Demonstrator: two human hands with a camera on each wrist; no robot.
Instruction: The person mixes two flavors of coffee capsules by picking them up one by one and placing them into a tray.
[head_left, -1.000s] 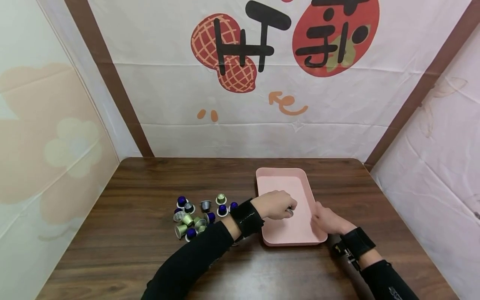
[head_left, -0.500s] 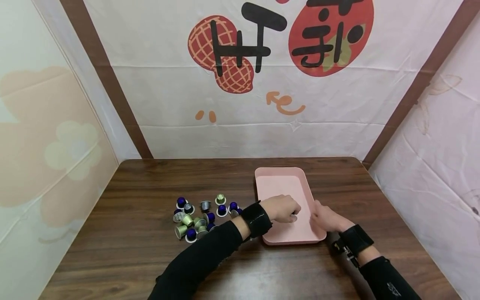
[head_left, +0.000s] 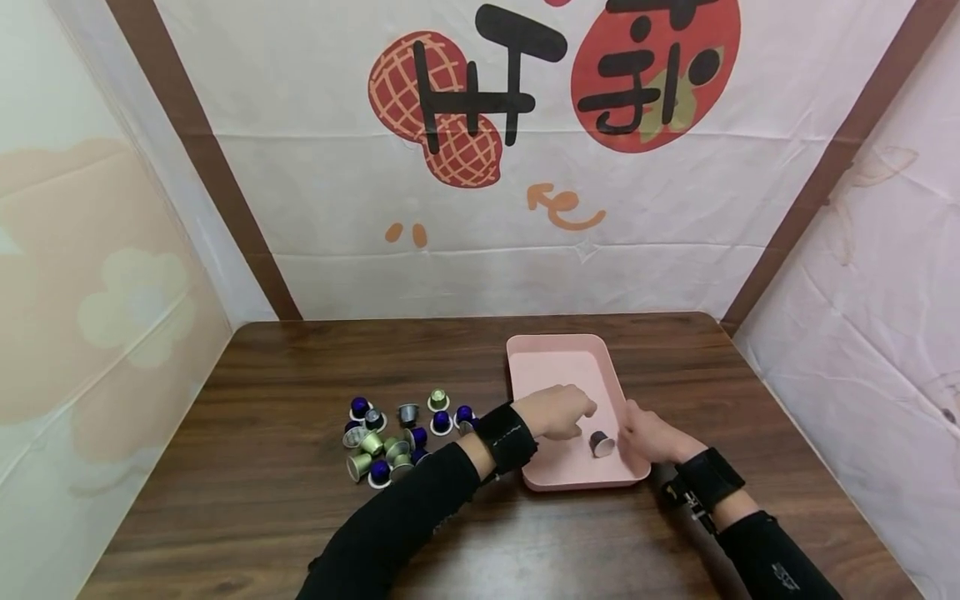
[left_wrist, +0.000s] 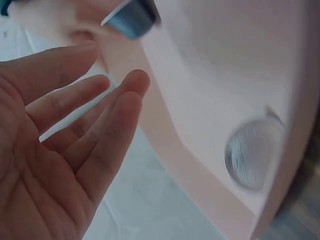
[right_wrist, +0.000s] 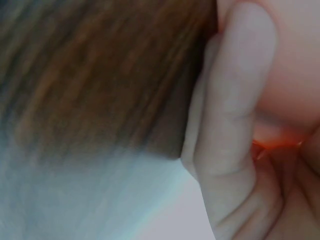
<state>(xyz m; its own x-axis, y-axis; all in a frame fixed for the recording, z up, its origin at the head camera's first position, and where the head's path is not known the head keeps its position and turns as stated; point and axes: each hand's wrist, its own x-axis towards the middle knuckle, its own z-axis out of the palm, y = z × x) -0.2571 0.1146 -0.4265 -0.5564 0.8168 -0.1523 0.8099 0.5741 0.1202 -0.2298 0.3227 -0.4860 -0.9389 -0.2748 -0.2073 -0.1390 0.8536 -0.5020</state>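
Observation:
A pink tray [head_left: 558, 367] lies on the wooden table [head_left: 300, 375]. One dark capsule [head_left: 600, 443] with a silver foil lid lies on its side in the tray's near right corner. My left hand [head_left: 558, 412] hovers over the tray just left of the capsule, holding nothing. In the left wrist view its fingers [left_wrist: 95, 130] are straight and spread above the tray [left_wrist: 210, 75], with the capsule's foil lid [left_wrist: 252, 160] beyond them. My right hand [head_left: 647, 437] grips the tray's right rim; a finger [right_wrist: 235, 100] presses against the pink wall [right_wrist: 295, 60].
A cluster of several purple, green and grey capsules [head_left: 397, 433] sits on the table left of the tray, by my left forearm. Printed cloth walls [head_left: 480, 167] close in the back and both sides.
My left hand held a capsule over the tray a second ago; it has let go, and the capsule now lies in the tray. The right hand stays on the rim.

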